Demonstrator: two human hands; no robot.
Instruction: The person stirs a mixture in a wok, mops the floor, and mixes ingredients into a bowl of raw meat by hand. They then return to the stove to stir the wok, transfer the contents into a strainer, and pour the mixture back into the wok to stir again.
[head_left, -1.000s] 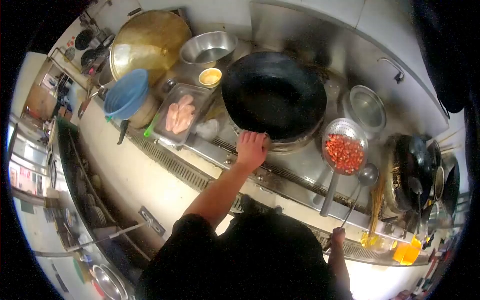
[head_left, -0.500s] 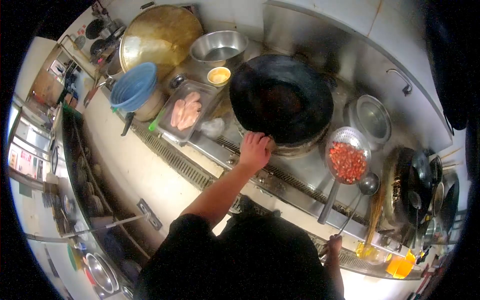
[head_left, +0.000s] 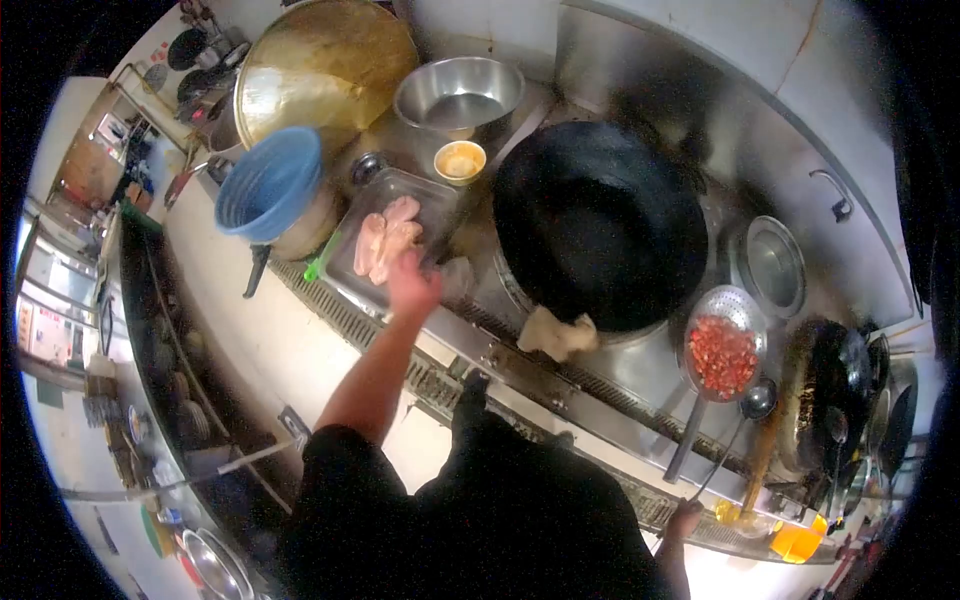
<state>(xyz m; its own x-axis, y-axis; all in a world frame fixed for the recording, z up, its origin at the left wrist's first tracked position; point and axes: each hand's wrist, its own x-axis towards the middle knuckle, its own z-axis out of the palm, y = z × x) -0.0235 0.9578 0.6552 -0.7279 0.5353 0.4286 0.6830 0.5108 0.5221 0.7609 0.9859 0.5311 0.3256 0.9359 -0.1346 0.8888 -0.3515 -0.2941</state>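
Observation:
My left hand (head_left: 415, 288) reaches over the near right edge of a clear tray (head_left: 345, 255), somewhat blurred, its fingers stretched toward pale pink meat pieces (head_left: 372, 245). My right hand (head_left: 684, 517) is closed around the handle of a ladle (head_left: 758, 398), low at the stove's front. The ladle's bowl rests beside a perforated strainer (head_left: 738, 303) heaped with chopped red pieces (head_left: 722, 355). A large black wok (head_left: 600, 225) sits on the burner between my hands. Over its near rim lies a crumpled beige cloth (head_left: 556, 335), with no hand on it.
Behind the tray stand a yellowish bowl (head_left: 460, 160), a steel basin (head_left: 415, 100) and a big brass-coloured lid (head_left: 325, 70). A blue basin (head_left: 268, 185) is at the left. Right of the wok are a round metal pan (head_left: 775, 268), a bamboo brush (head_left: 762, 470) and an orange container (head_left: 798, 540).
My left hand has let go of the cloth at the wok's rim and moved left to the meat tray. My right hand stays on the ladle handle. The view has shifted slightly.

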